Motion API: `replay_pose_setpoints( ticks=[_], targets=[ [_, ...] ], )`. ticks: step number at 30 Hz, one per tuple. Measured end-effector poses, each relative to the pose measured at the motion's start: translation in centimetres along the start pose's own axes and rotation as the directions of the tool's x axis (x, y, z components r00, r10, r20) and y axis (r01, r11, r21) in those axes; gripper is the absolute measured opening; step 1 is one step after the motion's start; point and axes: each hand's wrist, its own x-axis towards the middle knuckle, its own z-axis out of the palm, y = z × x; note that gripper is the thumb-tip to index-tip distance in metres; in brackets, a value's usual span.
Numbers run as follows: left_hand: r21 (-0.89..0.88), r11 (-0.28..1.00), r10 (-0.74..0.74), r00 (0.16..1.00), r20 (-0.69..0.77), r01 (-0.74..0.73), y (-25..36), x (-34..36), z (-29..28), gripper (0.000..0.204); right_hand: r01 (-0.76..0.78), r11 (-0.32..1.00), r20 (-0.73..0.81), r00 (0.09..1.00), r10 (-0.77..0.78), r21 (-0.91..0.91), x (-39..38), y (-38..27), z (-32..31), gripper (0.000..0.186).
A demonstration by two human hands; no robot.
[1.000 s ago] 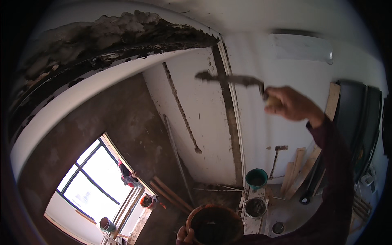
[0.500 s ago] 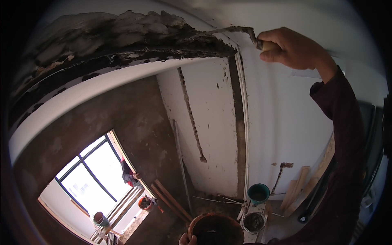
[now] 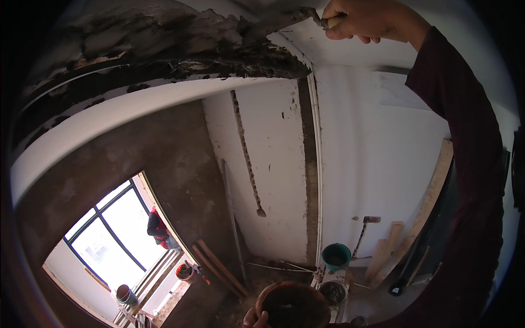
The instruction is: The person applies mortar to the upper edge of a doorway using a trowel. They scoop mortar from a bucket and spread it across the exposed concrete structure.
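Note:
Overhead, my right hand [image 3: 363, 23] is closed round the light handle of a trowel [image 3: 325, 23]. The trowel's blade lies at the upper right end of a rough band of dark wet mortar [image 3: 164, 41], spread along a beam; mortar and blade are hard to tell apart there. At the lower edge my left hand [image 3: 256, 318] grips the rim of an orange-brown bucket [image 3: 292, 288], thumb over the edge. The bucket's inside is dark, so its contents are hard to make out.
Beyond an opening with a window [image 3: 112, 229], a person [image 3: 158, 227] is partly visible beside an orange bucket [image 3: 186, 271]. Below right stand a green bucket [image 3: 336, 256] and a grey-filled bucket [image 3: 333, 293]. Wooden boards [image 3: 221, 268] lean by the wall; a long plank [image 3: 424, 216] stands right.
My right hand has gone up and a little left with the trowel, against the mortar's upper end. The view has shifted slightly. The person at the window has drawn an arm back from the frame.

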Motion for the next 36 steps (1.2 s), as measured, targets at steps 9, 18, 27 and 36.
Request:
replay_pose_setpoints(
  ticks=[9,18,27,36],
  targets=[
    [0.005,0.999,-0.039,0.999,0.032,0.039,2.0,-2.2,0.8,0.018,-0.094,0.99,-0.057,0.993,0.101,0.106,-4.3,-0.4,-2.8,0.027],
    [0.21,0.973,0.075,0.992,0.099,-0.095,2.3,-2.9,-1.9,0.017,-0.094,0.933,-0.172,0.984,0.035,-0.348,-6.9,-1.1,-0.8,0.036],
    [0.514,0.858,-0.072,0.994,0.079,0.021,4.5,-4.6,-5.8,0.018,0.307,0.937,0.38,0.897,-0.227,-0.166,-20.1,-4.3,13.5,0.019],
    [0.611,0.783,-0.11,0.993,-0.049,0.117,6.1,-9.3,-6.2,0.02,0.527,0.796,0.504,0.621,-0.6,0.297,-33.6,-12.4,34.9,0.023]
  ],
)
